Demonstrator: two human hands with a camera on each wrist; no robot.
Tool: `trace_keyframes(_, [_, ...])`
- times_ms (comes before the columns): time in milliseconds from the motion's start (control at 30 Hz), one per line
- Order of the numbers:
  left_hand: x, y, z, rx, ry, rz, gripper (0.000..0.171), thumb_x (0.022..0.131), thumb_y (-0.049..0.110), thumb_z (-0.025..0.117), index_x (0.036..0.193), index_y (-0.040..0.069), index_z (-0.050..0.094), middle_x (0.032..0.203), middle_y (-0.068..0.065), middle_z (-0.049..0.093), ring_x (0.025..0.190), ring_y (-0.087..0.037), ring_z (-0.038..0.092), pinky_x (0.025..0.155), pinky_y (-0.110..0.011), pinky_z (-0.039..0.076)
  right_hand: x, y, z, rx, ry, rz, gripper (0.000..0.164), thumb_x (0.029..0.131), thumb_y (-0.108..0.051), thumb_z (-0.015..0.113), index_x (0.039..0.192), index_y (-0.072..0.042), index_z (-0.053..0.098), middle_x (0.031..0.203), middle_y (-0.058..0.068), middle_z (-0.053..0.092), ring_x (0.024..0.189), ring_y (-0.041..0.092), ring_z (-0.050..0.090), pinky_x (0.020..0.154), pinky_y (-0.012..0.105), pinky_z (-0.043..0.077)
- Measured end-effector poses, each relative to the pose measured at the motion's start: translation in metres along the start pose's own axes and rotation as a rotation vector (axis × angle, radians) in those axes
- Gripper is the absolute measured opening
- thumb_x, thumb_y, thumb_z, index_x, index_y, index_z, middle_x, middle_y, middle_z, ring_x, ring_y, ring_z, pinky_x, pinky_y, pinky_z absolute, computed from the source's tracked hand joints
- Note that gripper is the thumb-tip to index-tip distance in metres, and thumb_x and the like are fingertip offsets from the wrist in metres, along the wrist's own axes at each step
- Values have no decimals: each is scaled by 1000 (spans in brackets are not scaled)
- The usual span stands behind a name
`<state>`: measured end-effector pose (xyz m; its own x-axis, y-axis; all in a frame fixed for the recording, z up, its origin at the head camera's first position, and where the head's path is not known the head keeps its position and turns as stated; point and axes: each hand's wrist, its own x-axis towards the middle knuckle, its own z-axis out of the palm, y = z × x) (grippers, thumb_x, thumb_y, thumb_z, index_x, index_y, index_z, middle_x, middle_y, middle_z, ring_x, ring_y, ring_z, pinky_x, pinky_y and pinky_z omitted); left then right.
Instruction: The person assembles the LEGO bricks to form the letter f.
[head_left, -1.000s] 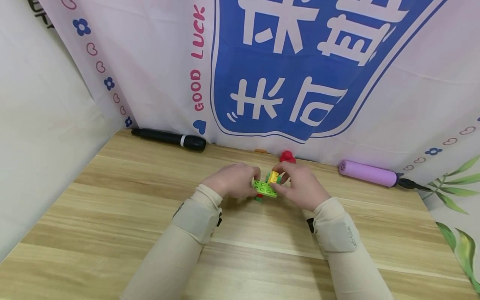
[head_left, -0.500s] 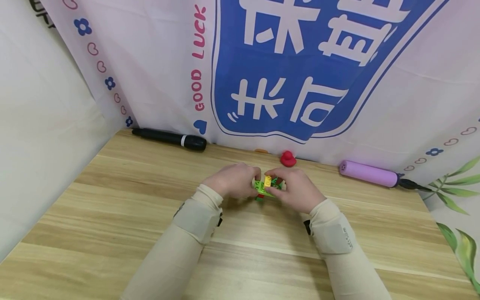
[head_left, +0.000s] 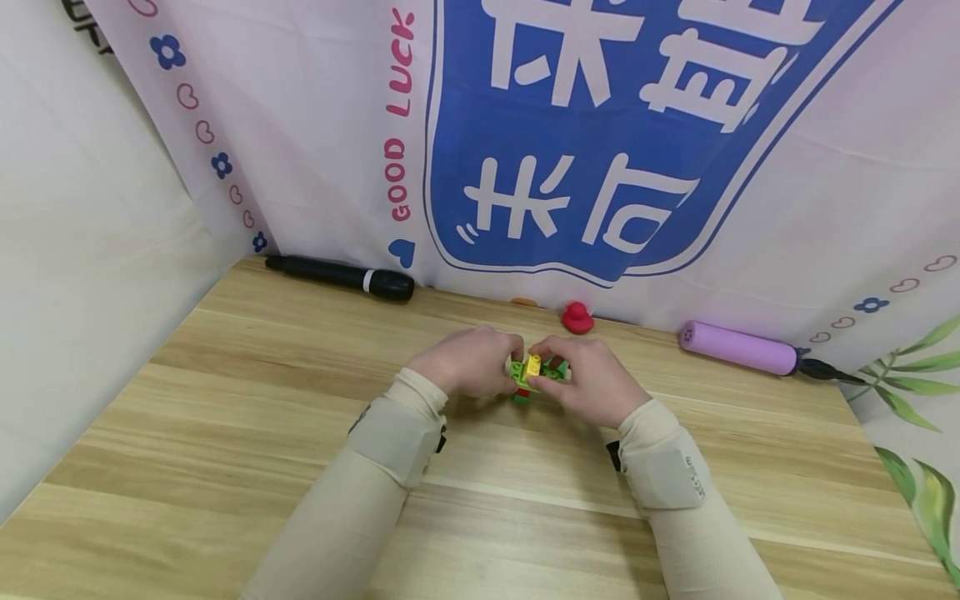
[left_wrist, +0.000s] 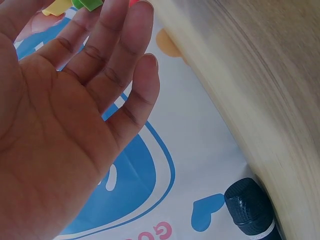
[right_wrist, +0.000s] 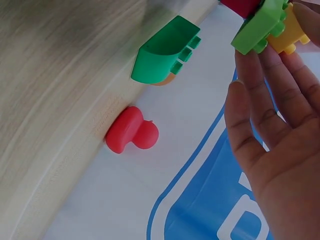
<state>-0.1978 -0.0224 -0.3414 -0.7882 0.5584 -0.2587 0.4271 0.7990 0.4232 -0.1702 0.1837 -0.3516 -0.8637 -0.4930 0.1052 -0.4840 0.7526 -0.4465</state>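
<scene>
In the head view my left hand (head_left: 474,361) holds the left end of a light green toy building brick (head_left: 517,372), a wide plate with round studs. My right hand (head_left: 600,379) pinches a small yellow brick (head_left: 533,367), which sits upright on the studs. Beneath the light green plate a red brick (right_wrist: 240,6) shows. A darker green brick with a curved side (right_wrist: 162,55) stands behind, close to the wall cloth in the right wrist view. In the left wrist view my left fingertips reach the pieces at the top edge, mostly cut off.
Along the back of the wooden table (head_left: 480,500) lie a black microphone (head_left: 341,278), a red rubber duck (head_left: 577,318) and a purple hand pump (head_left: 738,347) with a black nozzle. A printed cloth (head_left: 322,150) hangs right behind them.
My right hand has moved left with the yellow brick, from the plate's right part to over its middle, and lowered it slightly. The left hand has stayed in place.
</scene>
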Motion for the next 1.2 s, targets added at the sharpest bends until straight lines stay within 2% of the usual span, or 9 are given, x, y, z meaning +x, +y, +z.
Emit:
trace_keyframes(667, [0, 1, 0, 23, 0, 7, 26, 95, 26, 79, 117, 15, 70, 96, 4, 70, 86, -17, 62, 82, -35, 50, -1, -1, -1, -4, 11, -46, 27, 92, -22, 84, 116, -12, 77, 111, -1, 79, 95, 16, 72, 88, 41, 59])
trace_keyframes(1200, [0, 2, 0, 7, -3, 1, 24, 95, 25, 79, 115, 14, 70, 96, 4, 70, 86, -17, 62, 82, -35, 50, -1, -2, 0, -2, 11, -35, 24, 91, -22, 84, 113, -13, 78, 111, 1, 80, 96, 17, 72, 91, 43, 59])
